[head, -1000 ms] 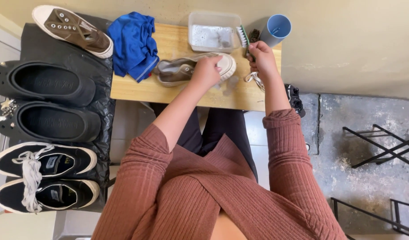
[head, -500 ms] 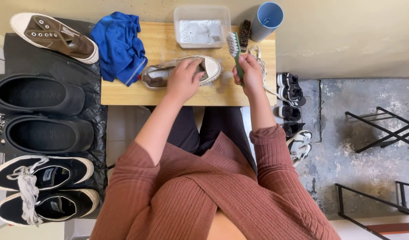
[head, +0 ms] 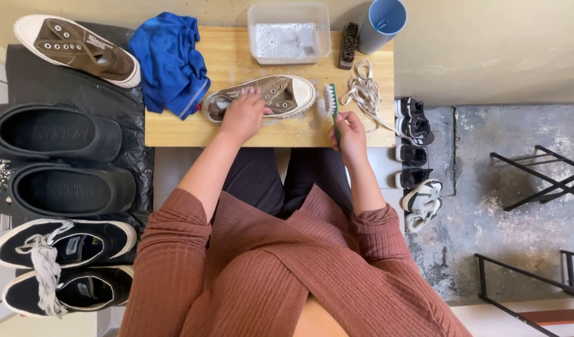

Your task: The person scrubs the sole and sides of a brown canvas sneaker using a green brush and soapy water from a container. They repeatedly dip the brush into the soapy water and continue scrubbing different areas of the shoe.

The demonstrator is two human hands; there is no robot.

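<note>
A brown low sneaker (head: pixel 281 93) with a white toe cap lies on its side on the small wooden table (head: pixel 175 128). My left hand (head: pixel 242 115) presses down on its upper and holds it in place. My right hand (head: pixel 349 134) grips a green-handled brush (head: pixel 330 100) whose white bristle head stands just right of the sneaker's toe, apart from it. A clear plastic tub of soapy water (head: pixel 289 34) sits behind the sneaker.
A blue cloth (head: pixel 168 59) lies on the table's left end, loose white laces (head: pixel 364 93) and a dark brush (head: pixel 349 43) on its right, with a blue cup (head: pixel 382 22). The matching brown sneaker (head: pixel 75 50), black clogs (head: pixel 56 134) and black laced shoes (head: pixel 62 243) lie at left. Small shoes (head: pixel 415 153) line the floor at right.
My right hand has lowered the brush from near the tub and cup to beside the sneaker's toe. The left hand stays pressed on the sneaker.
</note>
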